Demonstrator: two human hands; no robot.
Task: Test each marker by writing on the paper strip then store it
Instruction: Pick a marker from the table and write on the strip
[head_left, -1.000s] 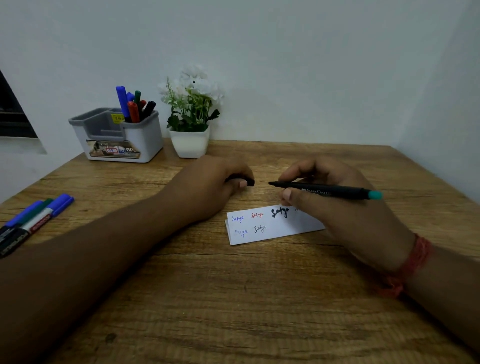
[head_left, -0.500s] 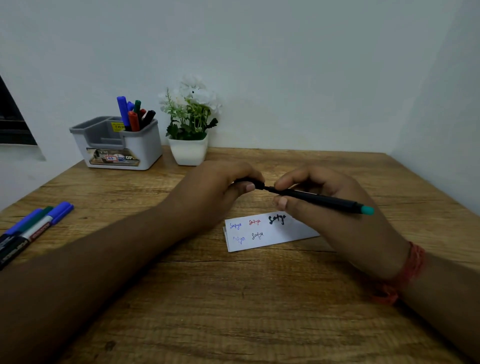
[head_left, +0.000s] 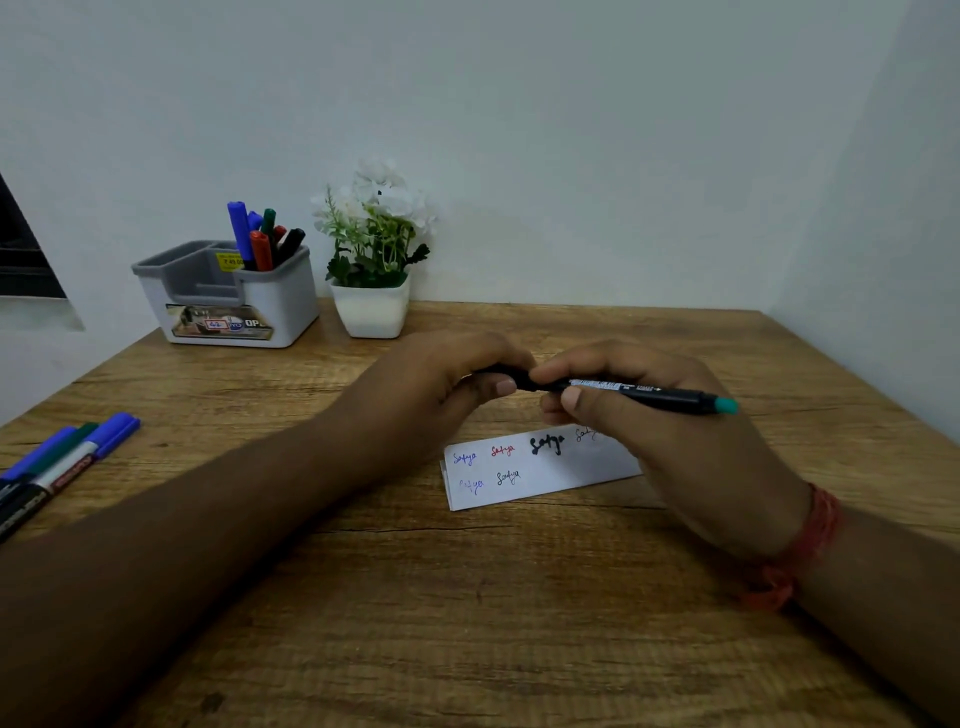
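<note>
A wooden desk (head_left: 467, 623) set against a plain pale wall holds the paper strip (head_left: 540, 475), now carrying several scribbled samples. A second ago the cap and the black pen (head_left: 649, 394) were apart; now the left hand (head_left: 447, 384) has pushed the cap onto the tip while the right hand (head_left: 639, 415) grips the barrel, both hands meeting just above the strip. That suggests this pen's test is done and storing comes next, likely in the organiser (head_left: 228, 296) at the back left, where tested ones stand; more markers (head_left: 62, 462) wait at the desk's left edge
</note>
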